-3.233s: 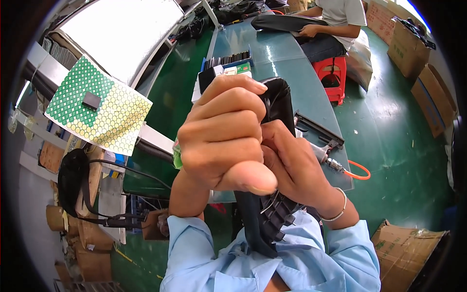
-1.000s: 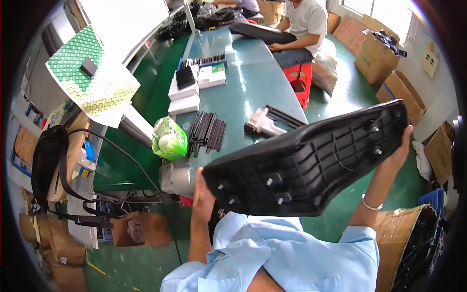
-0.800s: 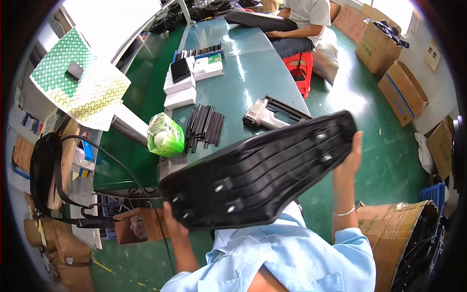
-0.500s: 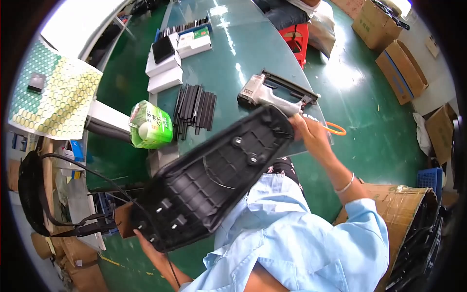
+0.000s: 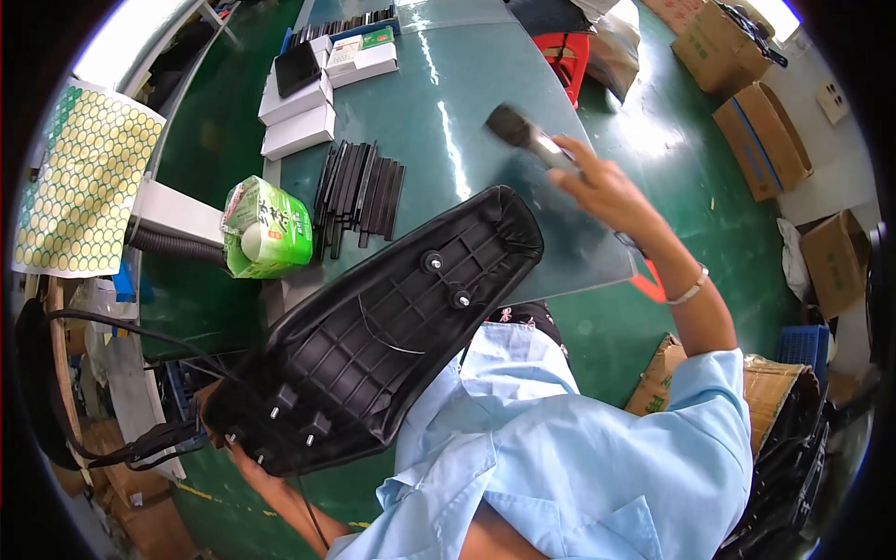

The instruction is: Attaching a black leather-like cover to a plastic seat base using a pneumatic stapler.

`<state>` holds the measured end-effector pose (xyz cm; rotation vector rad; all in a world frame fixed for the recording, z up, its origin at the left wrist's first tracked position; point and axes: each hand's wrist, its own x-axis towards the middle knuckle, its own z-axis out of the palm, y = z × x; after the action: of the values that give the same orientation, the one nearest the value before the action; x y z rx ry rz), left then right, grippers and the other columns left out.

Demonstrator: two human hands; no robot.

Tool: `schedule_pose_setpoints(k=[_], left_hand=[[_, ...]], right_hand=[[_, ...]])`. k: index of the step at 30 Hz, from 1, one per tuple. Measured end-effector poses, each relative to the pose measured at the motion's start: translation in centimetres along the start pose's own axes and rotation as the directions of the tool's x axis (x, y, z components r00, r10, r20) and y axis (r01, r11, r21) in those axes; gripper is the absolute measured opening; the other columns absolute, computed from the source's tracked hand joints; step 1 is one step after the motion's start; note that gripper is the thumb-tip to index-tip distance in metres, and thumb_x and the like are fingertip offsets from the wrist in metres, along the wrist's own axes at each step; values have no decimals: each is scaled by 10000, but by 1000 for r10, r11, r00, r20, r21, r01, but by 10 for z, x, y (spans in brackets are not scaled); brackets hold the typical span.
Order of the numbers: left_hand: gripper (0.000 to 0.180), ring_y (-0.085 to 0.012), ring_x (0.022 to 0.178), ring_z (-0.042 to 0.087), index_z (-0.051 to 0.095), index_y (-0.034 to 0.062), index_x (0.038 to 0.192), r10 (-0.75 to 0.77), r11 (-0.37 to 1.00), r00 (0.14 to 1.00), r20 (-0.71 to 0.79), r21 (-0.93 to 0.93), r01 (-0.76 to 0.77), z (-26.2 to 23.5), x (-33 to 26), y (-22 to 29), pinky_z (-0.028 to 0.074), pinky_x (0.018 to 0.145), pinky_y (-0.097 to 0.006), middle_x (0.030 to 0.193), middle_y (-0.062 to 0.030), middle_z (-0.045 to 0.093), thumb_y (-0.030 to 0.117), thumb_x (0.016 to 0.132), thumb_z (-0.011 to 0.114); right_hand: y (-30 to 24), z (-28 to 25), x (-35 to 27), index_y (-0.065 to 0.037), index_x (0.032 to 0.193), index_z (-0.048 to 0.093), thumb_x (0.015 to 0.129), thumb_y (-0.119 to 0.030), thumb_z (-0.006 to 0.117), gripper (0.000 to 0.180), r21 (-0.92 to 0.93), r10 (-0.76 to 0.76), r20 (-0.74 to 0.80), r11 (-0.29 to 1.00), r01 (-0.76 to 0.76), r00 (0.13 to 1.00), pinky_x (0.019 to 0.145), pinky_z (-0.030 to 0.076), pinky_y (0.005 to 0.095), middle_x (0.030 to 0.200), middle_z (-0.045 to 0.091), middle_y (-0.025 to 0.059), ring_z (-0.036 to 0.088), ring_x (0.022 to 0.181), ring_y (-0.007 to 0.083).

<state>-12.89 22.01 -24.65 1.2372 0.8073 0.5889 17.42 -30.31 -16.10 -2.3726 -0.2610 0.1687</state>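
Observation:
A long black seat (image 5: 345, 345) lies tilted, underside up, with a ribbed plastic base and several metal bolts. My left hand (image 5: 257, 476) grips its wide near-left end; the fingers are partly hidden beneath it. The narrow far end rests at or just over the table edge. Raised above the table to the right, my right hand (image 5: 602, 187) is closed around a pneumatic staple gun (image 5: 527, 135), which is smeared by motion. An orange hose (image 5: 646, 285) shows below that wrist. A thin pale thread or wire (image 5: 378, 336) curves across the seat's base.
On the green table (image 5: 476, 56) are black strips (image 5: 359, 196), white boxes (image 5: 299, 131) with a dark square pad (image 5: 297, 68), and a green-and-white container (image 5: 271, 229). A sticker sheet (image 5: 84, 187) hangs left. A red stool (image 5: 565, 65) and cardboard boxes (image 5: 765, 140) stand right.
My right hand has let go of the seat's far end and picked up the staple gun from the table. The seat has shifted slightly left in view, with my left hand still on it.

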Motion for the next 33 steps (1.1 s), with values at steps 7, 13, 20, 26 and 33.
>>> schedule_pose_setpoints(k=[7,13,20,26,33], left_hand=[[512,-270,1175,496,389,24,1358,61,992,990,126,-120,-46,50,17,4,457,963,-397,1335,-145,451,286,937,516],[484,-292,1193,479,401,14,1350,483,747,831,276,364,-556,-44,98,-47,418,992,-401,1334,-132,468,238,935,506],[664,-350,1252,426,464,-1,1297,587,-363,145,796,419,-832,-17,87,-8,334,1054,-466,1359,-175,451,394,786,618],[600,-320,1210,460,443,40,1329,673,-272,266,690,566,-778,-39,93,-26,378,1027,-465,1321,-154,473,374,845,565],[690,-345,1212,457,399,44,1356,264,964,957,-118,64,-258,8,66,-19,390,1016,-466,1346,-193,434,407,812,620]], right_hand=[[6,-30,-119,3,1129,548,791,-162,664,394,535,56,-162,844,40,985,530,430,244,682,547,15,517,569,84],[-5,-18,-148,2,881,601,784,-163,691,212,450,333,94,827,-338,938,511,421,239,661,561,13,516,543,84],[-3,-5,-130,-22,877,585,790,-236,698,257,325,378,178,849,-417,909,491,387,256,611,536,14,501,523,91],[-11,-5,-117,-20,870,576,792,-240,689,259,315,386,233,838,-445,892,488,388,256,592,521,13,496,499,94],[-13,13,-128,35,955,590,775,-55,590,201,457,388,285,749,-480,877,479,416,243,577,519,18,511,478,102]])
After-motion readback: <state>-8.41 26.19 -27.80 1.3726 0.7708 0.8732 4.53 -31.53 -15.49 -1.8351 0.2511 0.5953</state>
